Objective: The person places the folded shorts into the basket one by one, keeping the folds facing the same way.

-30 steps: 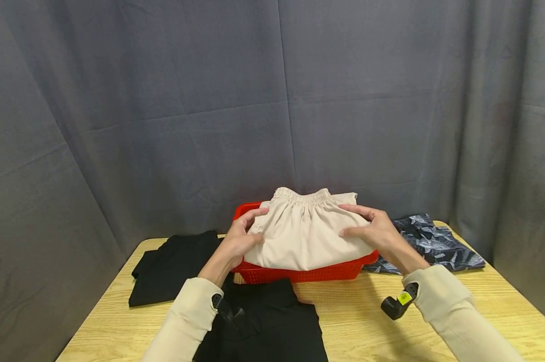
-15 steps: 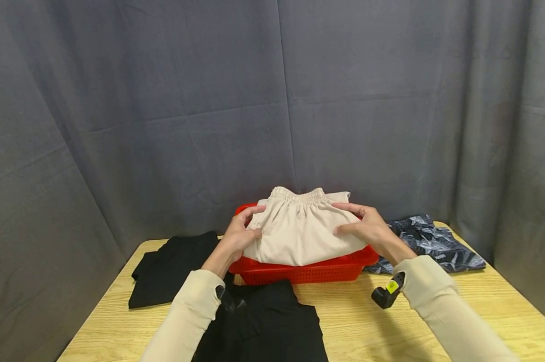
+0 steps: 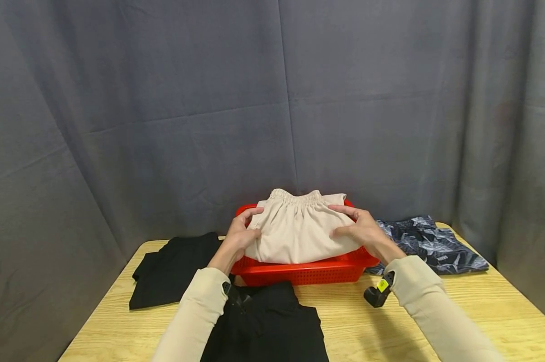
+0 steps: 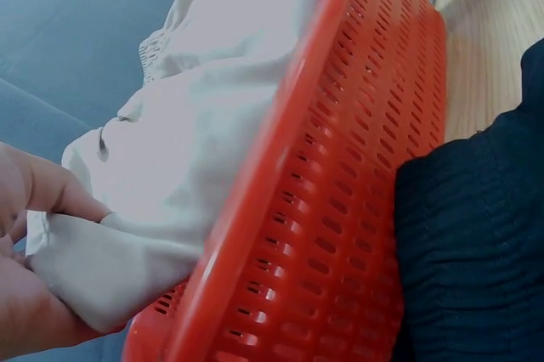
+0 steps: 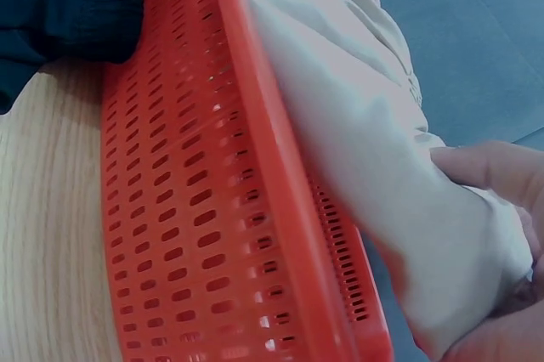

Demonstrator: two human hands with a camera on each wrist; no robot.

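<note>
A folded beige garment (image 3: 299, 231) with an elastic waistband lies in a red perforated basket (image 3: 304, 274) at the back middle of the table. My left hand (image 3: 241, 232) grips its left edge and my right hand (image 3: 360, 229) grips its right edge. In the left wrist view, the left hand (image 4: 34, 294) pinches a corner of the beige garment (image 4: 212, 124) just over the basket's rim (image 4: 340, 192). The right wrist view has the right hand (image 5: 501, 175) with its thumb on top of the beige garment (image 5: 365, 124), beside the basket wall (image 5: 195, 209).
A black garment (image 3: 267, 327) lies at the front under my left forearm, and another black garment (image 3: 172, 269) lies left of the basket. A dark leaf-patterned garment (image 3: 431, 246) lies to the right. The wooden table (image 3: 480, 311) ends at a grey curtain (image 3: 272, 100).
Both hands moved slightly away from me and down with the beige garment, which now sits lower in the red basket, showing more of the near rim.
</note>
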